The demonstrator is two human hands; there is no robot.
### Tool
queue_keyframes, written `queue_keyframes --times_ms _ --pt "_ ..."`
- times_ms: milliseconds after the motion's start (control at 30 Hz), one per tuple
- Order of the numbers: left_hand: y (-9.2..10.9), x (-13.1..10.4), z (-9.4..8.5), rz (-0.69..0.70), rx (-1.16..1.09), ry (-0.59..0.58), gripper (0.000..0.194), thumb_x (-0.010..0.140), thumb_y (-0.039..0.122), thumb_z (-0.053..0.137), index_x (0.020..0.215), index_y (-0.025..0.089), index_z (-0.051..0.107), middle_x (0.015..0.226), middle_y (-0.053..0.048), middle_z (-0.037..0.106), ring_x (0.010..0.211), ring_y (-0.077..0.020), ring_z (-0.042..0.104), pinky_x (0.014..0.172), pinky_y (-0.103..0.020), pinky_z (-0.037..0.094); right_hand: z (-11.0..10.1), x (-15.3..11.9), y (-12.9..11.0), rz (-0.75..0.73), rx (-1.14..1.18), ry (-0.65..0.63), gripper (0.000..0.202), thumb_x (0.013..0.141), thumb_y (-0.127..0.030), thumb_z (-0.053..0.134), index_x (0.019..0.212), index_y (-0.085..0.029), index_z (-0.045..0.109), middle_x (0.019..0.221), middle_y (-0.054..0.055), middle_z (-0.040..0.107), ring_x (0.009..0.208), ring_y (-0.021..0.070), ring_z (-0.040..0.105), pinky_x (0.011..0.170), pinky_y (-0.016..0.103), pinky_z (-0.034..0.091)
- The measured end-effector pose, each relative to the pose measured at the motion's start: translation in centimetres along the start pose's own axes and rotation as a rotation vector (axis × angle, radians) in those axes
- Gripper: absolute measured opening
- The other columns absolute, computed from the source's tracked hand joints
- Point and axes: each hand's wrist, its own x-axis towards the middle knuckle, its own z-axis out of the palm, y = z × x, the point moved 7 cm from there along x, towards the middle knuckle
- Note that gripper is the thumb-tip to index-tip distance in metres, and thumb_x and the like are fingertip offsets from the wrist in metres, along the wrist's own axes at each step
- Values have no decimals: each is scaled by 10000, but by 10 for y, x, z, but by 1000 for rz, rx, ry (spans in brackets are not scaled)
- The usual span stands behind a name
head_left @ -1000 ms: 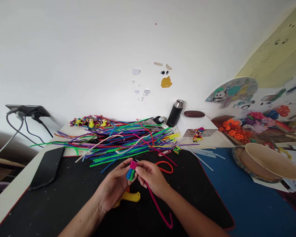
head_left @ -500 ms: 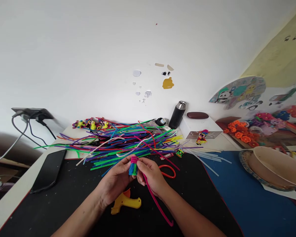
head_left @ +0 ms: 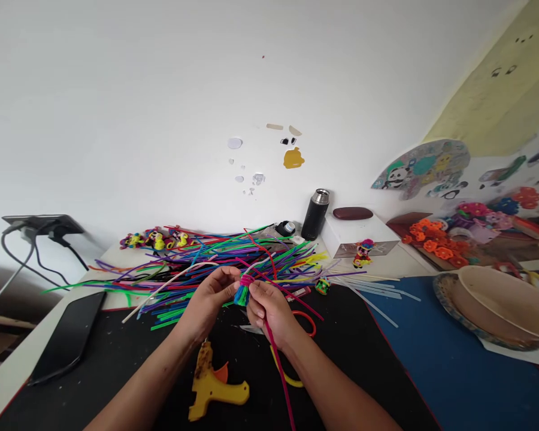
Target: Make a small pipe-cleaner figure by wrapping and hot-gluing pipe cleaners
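Beyond the fingers of my left hand [head_left: 204, 305] and right hand [head_left: 276, 314]: heap of fuzzy stems [head_left: 224, 266]. Nearer me: yellow glue gun [head_left: 222, 391]. From right fingers, magenta stem [head_left: 281, 371] hangs toward me. Between fingertips, both pinched narrow: pink-blue-green bundle [head_left: 241, 296]. Likely light, soft, bendy, easily crushed; best held at pink band [head_left: 247, 279].

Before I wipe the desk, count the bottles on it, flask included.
2. The black flask stands left of the white box; a small dark bottle with a pale cap sits just left of the flask. More may be hidden.
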Motion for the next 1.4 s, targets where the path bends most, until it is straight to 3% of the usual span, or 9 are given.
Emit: queue_keyframes --times_ms 167,300,400,500,567,667,1033,1400 --pt "-8 6 10 47 163 -70 412 802 545 908 959 190 768 921 -27 707 850 -183 623 798 -294 510 -12 -3 -12 -33 -5 31 508 810 -587 896 778 -207 559 452 -136 391 347 46 296 390 210 183" --pt "7 4 5 113 349 -116 439 935 624 737 1078 211 768 888 -29 708 801 -198 636 765 -327 534 -14 -4 -20 -25 -32 53 508 800 -585 900 780 -208 561 449 -138 386 351 50 305 390 211 178" --pt "28 -5 6 239 568 -242 480 956 606 726 1285 257 738 1170 -85 741 1049 -264 694 923 -385 564 -14 -6 -24 -31 -89 75 507 780 -587 911 789 -201 583 444 -145 378 350 45 289 386 207 172" --pt "44 -15 9 395 804 -309 600 923 584 781 1444 320 644 1410 -108 670 1283 -316 641 1033 -427 557 -12 -8 -23 -30 -130 73 493 788 -576 908 785 -200 589 443 -147 375 354 43 286 388 201 189" --pt "49 -20 13 484 929 -327 622 928 560 785 1482 339 605 1477 -110 631 1400 -327 577 1129 -466 515 -11 -8 -21 -24 -146 61 488 790 -578 904 789 -201 595 440 -146 382 353 46 298 388 200 202" --pt "53 -24 17 575 1038 -368 625 948 527 773 1504 325 571 1484 -120 618 1417 -321 571 1175 -488 489 -9 -9 -19 -23 -155 49 488 778 -588 908 805 -200 613 434 -146 388 351 50 305 383 201 214" --pt "59 -32 29 686 1152 -428 480 987 409 761 1423 280 609 1352 -118 665 1266 -301 648 1098 -464 539 -5 -10 -19 -30 -177 13 484 781 -599 897 831 -202 627 447 -144 404 351 53 308 382 210 232" --pt "60 -34 33 733 1132 -389 412 984 415 764 1356 269 665 1286 -116 736 1207 -305 695 1059 -467 557 -6 -11 -20 -32 -190 35 489 777 -612 889 821 -203 624 440 -141 398 356 60 318 385 217 225"
